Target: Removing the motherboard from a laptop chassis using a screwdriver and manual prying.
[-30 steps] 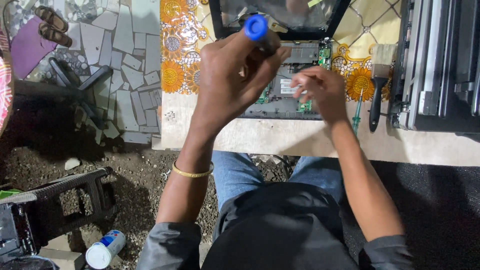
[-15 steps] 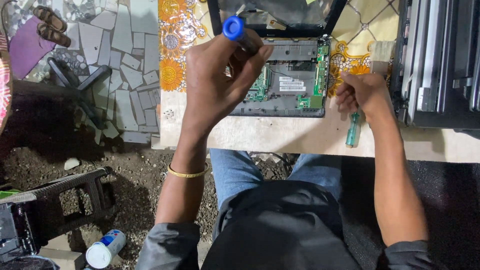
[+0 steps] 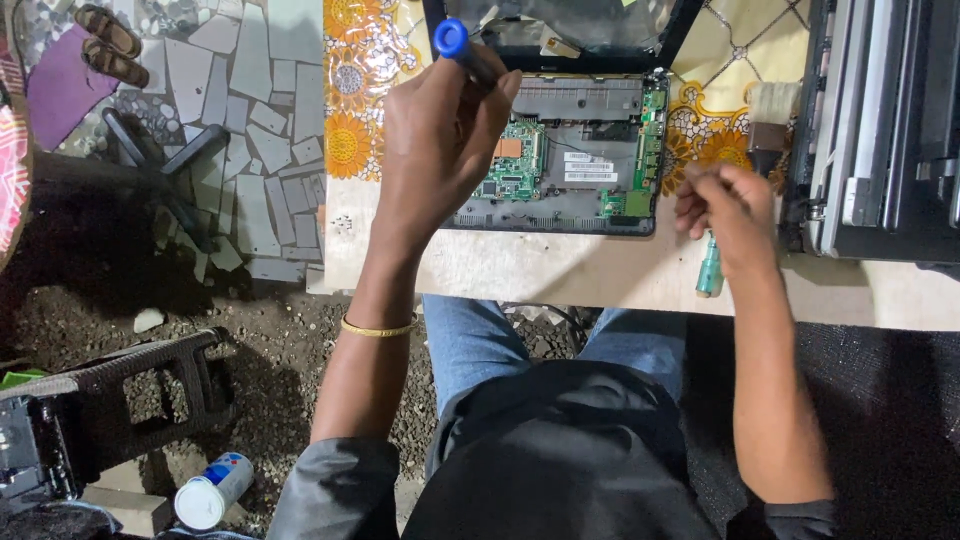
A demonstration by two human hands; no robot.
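Note:
An opened small laptop point(image 3: 585, 175) lies on the table point(image 3: 560, 272) with its green circuit board bare. My left hand point(image 3: 440, 140) is over the laptop's left side, gripping a screwdriver with a blue handle point(image 3: 452, 38) that points up and away. My right hand point(image 3: 730, 205) is just right of the laptop, its fingertips pinched together; whether a small part sits between them I cannot tell. Under that hand lies a green-handled screwdriver point(image 3: 709, 277), and a paint brush point(image 3: 770, 125) rests just beyond it.
A dark machine with metal rails point(image 3: 880, 130) fills the table's right end. A patterned yellow cloth point(image 3: 355, 90) covers the far part of the table. On the ground to the left are a black stool frame point(image 3: 130, 390), a spray can point(image 3: 212, 490) and sandals point(image 3: 105, 35).
My right hand has drawn away from the laptop's board to the right, past the green screwdriver. My left hand keeps the blue screwdriver over the laptop's left side.

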